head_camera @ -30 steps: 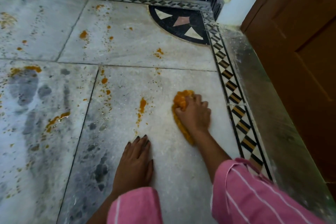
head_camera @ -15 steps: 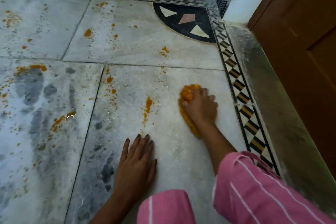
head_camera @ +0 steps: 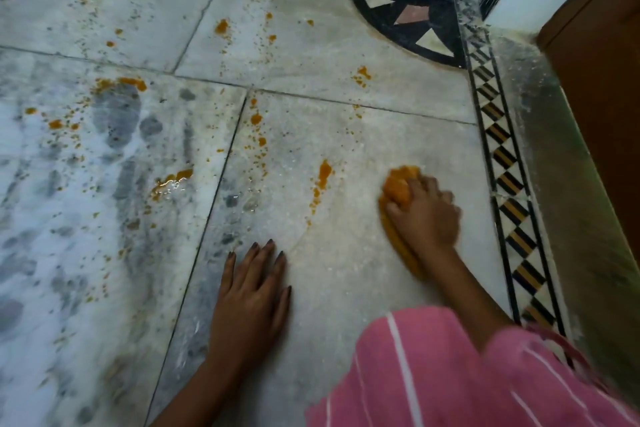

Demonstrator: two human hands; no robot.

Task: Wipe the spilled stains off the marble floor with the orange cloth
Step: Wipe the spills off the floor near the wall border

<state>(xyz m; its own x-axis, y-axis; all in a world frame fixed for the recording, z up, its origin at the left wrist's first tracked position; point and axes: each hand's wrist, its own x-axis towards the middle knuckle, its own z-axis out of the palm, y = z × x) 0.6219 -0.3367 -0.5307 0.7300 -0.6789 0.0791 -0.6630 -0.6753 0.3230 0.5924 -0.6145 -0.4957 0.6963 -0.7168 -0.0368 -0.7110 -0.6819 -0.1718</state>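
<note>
The right hand (head_camera: 427, 215) grips the bunched orange cloth (head_camera: 398, 189) and presses it onto the marble floor (head_camera: 346, 281), near the patterned border strip (head_camera: 505, 163). The left hand (head_camera: 249, 302) lies flat on the floor with fingers straight, holding nothing. Orange stains (head_camera: 323, 173) sit just left of the cloth, with more spatters across the slabs beyond. Pink striped sleeves (head_camera: 450, 374) fill the lower right.

The right hand (head_camera: 427, 215) lay knuckles-up on the orange cloth (head_camera: 398, 189), fingers curled round it, its forearm (head_camera: 460, 288) running back from the cloth into a pink striped sleeve (head_camera: 450, 374). The left hand (head_camera: 251, 302) was planted flat, palm down, left of the cloth and nearer the person, fingers straight and close together
</note>
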